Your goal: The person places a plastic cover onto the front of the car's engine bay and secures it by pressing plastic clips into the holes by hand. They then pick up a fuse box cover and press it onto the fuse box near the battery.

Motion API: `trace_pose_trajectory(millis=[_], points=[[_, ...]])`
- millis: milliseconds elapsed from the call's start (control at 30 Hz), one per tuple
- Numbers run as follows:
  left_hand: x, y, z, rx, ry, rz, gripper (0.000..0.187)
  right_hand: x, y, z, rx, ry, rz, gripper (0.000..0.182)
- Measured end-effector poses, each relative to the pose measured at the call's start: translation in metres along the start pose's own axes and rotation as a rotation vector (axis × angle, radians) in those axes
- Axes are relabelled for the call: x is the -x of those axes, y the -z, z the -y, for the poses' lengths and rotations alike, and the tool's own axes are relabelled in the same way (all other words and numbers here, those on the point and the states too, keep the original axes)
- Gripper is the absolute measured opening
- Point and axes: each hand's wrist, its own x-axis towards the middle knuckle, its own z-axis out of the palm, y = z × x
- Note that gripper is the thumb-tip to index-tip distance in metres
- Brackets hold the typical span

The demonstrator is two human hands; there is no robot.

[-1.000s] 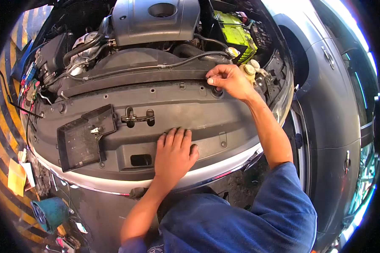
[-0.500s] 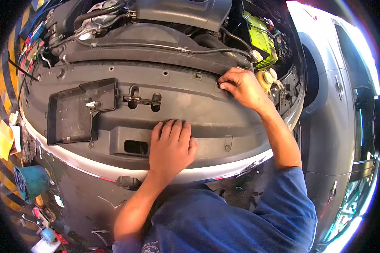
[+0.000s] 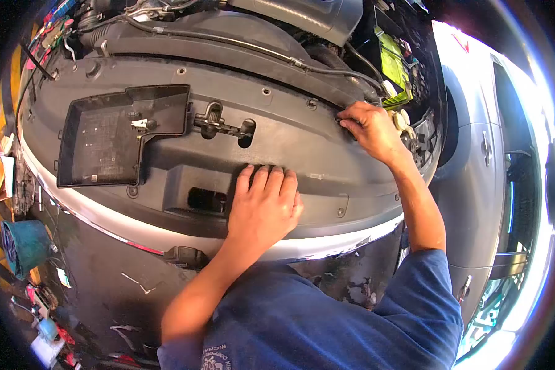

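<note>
A wide black plastic radiator cover (image 3: 277,145) spans the front of the engine bay. My left hand (image 3: 266,200) rests palm down on it, fingers laid over a raised step, beside a rectangular opening (image 3: 206,200). At the cover's back right edge, my right hand (image 3: 370,128) is closed in a pinch of thumb and forefinger against the surface. Something small and dark shows at those fingertips, too small to name. Left of my left hand lies a black plastic tray-like lid (image 3: 102,145), inner side up, with a small white piece (image 3: 140,124) in it. The hood latch (image 3: 219,126) sits between.
Behind are the engine cover (image 3: 314,15), hoses and a yellow-green battery (image 3: 391,61). A light-coloured reservoir cap (image 3: 401,118) stands close to my right hand. A silver car (image 3: 468,160) is parked at the right. A teal bucket (image 3: 28,246) stands at lower left.
The view has shifted, so the engine bay sits higher and slightly to the right. Both hands keep nearly the same places on the cover; the right one still pinches at the back edge.
</note>
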Motion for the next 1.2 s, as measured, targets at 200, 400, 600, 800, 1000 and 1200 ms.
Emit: trace_pose_trajectory(millis=[200,400,600,800,1000,1200], points=[[0.001,-0.003,0.003,0.001,-0.014,-0.002,0.035,-0.009,0.008,0.006,0.025,-0.063,0.089,0.015],[-0.001,-0.001,0.002,0.040,0.009,0.012,0.032,-0.010,0.000,0.019,0.275,-0.020,0.136,0.012],[0.000,0.006,0.001,0.021,0.028,0.084,0.036,-0.010,-0.006,0.022,0.306,-0.157,0.163,0.016],[-0.002,0.005,0.000,0.043,0.037,0.013,0.036,-0.008,-0.009,0.026,0.157,-0.274,-0.002,0.012],[0.000,0.004,0.001,0.052,0.040,0.021,0.034,-0.021,-0.003,0.020,0.288,-0.051,0.204,0.012],[0.002,0.005,0.002,0.093,0.068,0.029,0.034,-0.028,0.016,0.003,0.008,-0.104,0.303,0.015]])
